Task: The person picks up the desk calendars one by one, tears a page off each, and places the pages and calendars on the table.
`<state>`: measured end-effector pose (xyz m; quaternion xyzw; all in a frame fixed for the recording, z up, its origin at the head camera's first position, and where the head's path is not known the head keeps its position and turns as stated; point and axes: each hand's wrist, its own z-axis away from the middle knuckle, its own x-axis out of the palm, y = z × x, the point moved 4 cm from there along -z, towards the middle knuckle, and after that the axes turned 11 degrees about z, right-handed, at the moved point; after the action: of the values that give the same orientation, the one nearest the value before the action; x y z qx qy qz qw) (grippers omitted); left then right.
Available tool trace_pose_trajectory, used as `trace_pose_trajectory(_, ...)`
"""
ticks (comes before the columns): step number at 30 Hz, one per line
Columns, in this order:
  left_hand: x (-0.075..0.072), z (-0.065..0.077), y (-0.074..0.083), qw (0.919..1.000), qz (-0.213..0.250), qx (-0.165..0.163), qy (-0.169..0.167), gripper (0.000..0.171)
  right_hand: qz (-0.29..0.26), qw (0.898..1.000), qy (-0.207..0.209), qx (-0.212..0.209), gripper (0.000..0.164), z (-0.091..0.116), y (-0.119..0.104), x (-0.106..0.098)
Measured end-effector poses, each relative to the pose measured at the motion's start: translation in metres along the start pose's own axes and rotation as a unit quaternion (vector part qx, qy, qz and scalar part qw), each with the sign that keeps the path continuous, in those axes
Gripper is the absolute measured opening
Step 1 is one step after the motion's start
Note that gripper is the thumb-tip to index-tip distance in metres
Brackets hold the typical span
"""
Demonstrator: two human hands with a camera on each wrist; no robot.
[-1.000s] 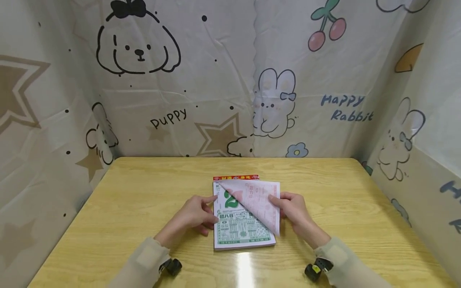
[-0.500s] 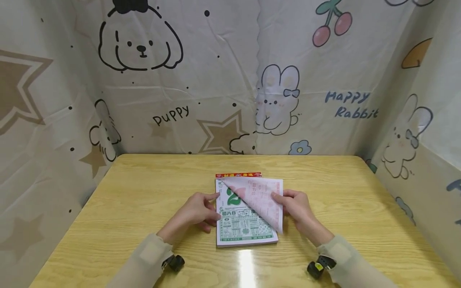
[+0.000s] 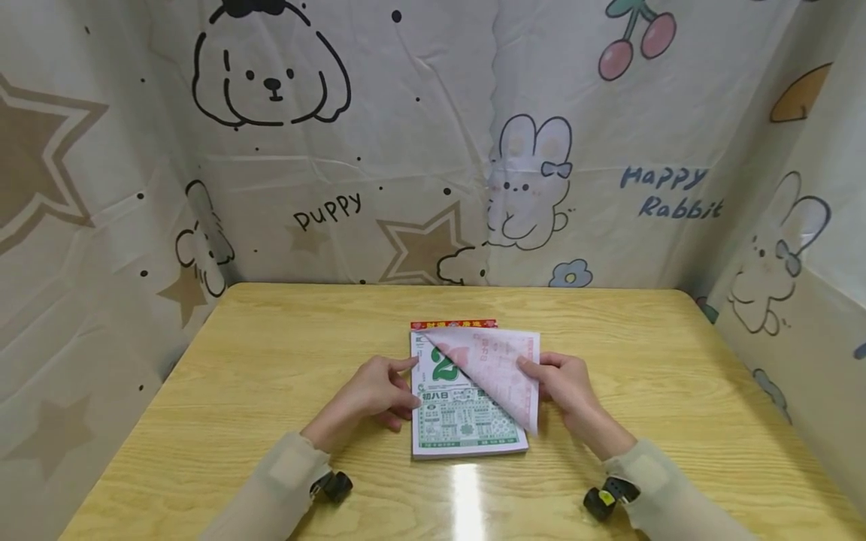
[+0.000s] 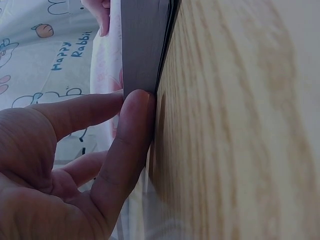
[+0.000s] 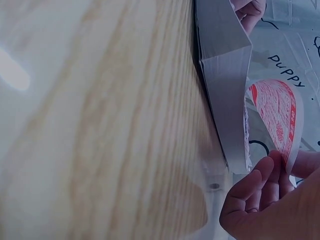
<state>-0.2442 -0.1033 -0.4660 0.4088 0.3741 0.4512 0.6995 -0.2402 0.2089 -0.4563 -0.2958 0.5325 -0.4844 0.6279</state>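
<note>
A thick tear-off calendar (image 3: 467, 421) lies on the table, showing a green numeral and small green print. Its top sheet, a calendar page (image 3: 497, 368) with red print, is folded back diagonally from the lower left. My right hand (image 3: 568, 382) pinches this page at its right edge; the right wrist view shows the calendar page (image 5: 275, 115) curling up off the block (image 5: 225, 85). On the other side, my left hand (image 3: 379, 391) rests its fingertips against the calendar's left edge. Close up, the left hand (image 4: 75, 165) has fairly straight fingers touching the side of the page block (image 4: 142, 45).
The wooden table (image 3: 271, 338) extends around the calendar. A printed cloth (image 3: 338, 150) hangs behind it and on both sides. A red strip (image 3: 453, 324) shows at the calendar's top. Both wrists carry small black cameras.
The whole head view has shifted slightly, so everything sits a little higher and further right in it. The hands, the calendar and the folded page keep nearly the same positions relative to each other.
</note>
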Motion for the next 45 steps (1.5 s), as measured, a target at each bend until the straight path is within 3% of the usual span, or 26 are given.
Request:
trace_pose_trajectory(15, -0.0021, -0.0010, 0.0000, 0.9999, 0.005, -0.011, 0.006, 0.083, -0.003, 1.000, -0.007, 0.002, 0.029, -0.0013, 0.0007, 0.0003)
trace_pose_trajectory(45, -0.0020, 0.0002, 0.0008, 0.9999, 0.006, 0.005, -0.009, 0.081, 0.003, 1.000, 0.001, 0.010, 0.032, -0.0010, 0.0027, -0.0045)
